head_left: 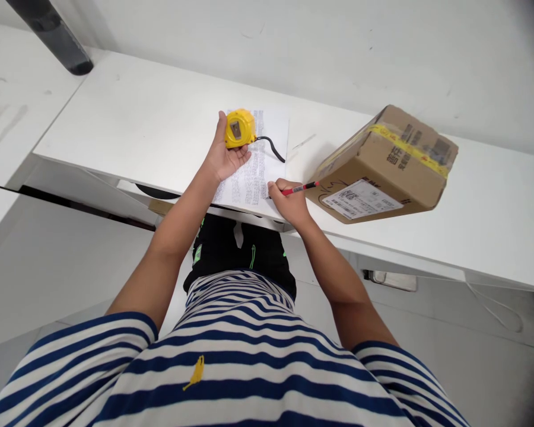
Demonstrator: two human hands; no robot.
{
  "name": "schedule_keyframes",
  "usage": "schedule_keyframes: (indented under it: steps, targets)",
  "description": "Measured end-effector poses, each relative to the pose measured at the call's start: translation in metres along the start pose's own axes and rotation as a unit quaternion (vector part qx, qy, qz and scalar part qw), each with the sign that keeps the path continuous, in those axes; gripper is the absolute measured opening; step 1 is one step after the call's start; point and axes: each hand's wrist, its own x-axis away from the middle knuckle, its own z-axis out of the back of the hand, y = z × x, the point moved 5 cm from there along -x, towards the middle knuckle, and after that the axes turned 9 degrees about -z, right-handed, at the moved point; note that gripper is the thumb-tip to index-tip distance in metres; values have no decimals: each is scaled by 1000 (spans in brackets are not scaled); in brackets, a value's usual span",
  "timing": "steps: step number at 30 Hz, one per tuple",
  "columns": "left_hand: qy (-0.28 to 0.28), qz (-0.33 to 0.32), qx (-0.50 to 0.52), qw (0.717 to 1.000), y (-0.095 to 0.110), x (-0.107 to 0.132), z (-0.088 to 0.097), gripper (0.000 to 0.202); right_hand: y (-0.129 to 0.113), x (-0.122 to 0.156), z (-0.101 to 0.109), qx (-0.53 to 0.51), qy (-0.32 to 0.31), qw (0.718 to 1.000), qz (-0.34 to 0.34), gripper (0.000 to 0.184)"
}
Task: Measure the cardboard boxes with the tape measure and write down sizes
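Note:
A yellow tape measure (245, 123) rests in my left hand (225, 153), which is closed around its near side over the sheet. A black wrist strap (273, 148) trails from it to the right. Beneath both hands lies a white sheet of paper (242, 184) covered in dense lines of writing. My right hand (290, 200) grips a red and black pen (300, 188), its tip down at the paper's lower right part. Just right of that hand stands a taped cardboard box (374, 166) with a white shipping label (361, 198).
The white desk (151, 112) runs along a pale wall (293, 47). A dark pole (56, 35) stands at the back left. Below the desk edge, a whitish object (391, 280) and a thin cable (498, 308) show at the right.

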Motion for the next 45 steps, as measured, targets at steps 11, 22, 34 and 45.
schedule_keyframes:
  steps: [11, 22, 34, 45]
  targets:
    - [-8, -55, -19, 998, 10, -2, 5, 63, -3, -3, -1, 16, -3, 1000, 23, 53]
    - [-54, -184, -81, 978, 40, 43, -34, 71, -19, -4, -20, 211, 51, 966, 143, 55]
    - [-391, -247, -396, 793, -3, 161, -148, 79, -74, 75, 118, 109, 299, 925, 208, 60]
    - [-459, -147, -487, 728, -27, 147, -200, 67, -62, 115, 192, 194, 314, 911, 185, 61]
